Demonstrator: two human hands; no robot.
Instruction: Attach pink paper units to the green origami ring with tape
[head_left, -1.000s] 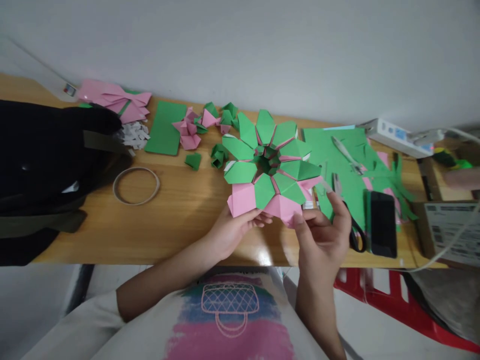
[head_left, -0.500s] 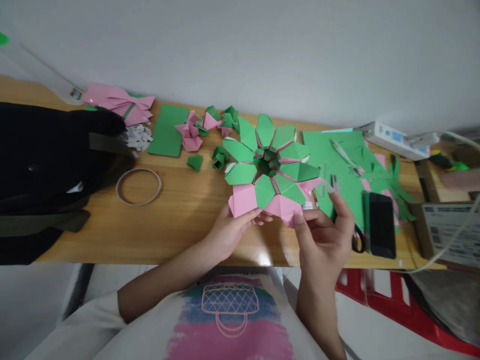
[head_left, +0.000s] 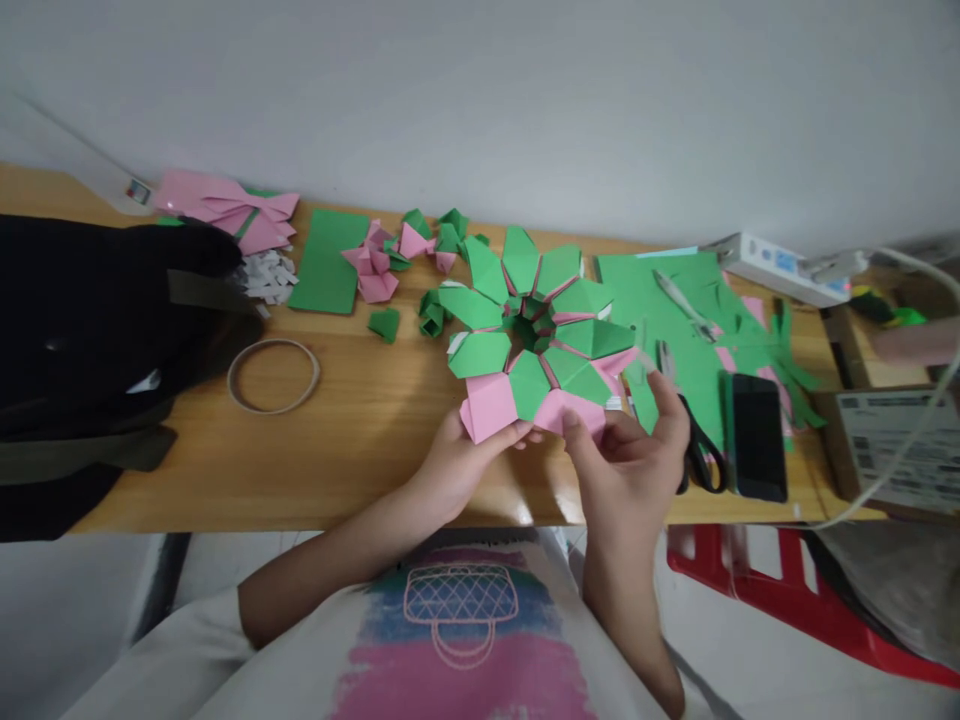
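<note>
A ring-shaped paper flower (head_left: 530, 385) with green petals and pink paper at its near side is held up over the table. My left hand (head_left: 459, 455) grips its near edge, thumb at the pink square flap and fingers underneath. My right hand (head_left: 626, 455) pinches the pink flap at the near right, thumb on top, fingers partly hidden behind. A clear strip, perhaps tape, shows by the right index fingertip. Left of the flower lie small folded green pieces (head_left: 384, 324) and a pink folded paper cluster (head_left: 373, 264).
Black scissors (head_left: 703, 450), a phone (head_left: 757, 437) and green paper sheets (head_left: 679, 350) lie on the right. A power strip (head_left: 784, 268) is along the wall. At left are a roll ring (head_left: 274, 343), white paper scraps (head_left: 268, 276), a green card (head_left: 328, 262) and a black bag (head_left: 112, 350).
My right hand has shifted left along the pink flap, its thumb now farther in on the paper. The left hand keeps its hold, and the view has moved slightly.
</note>
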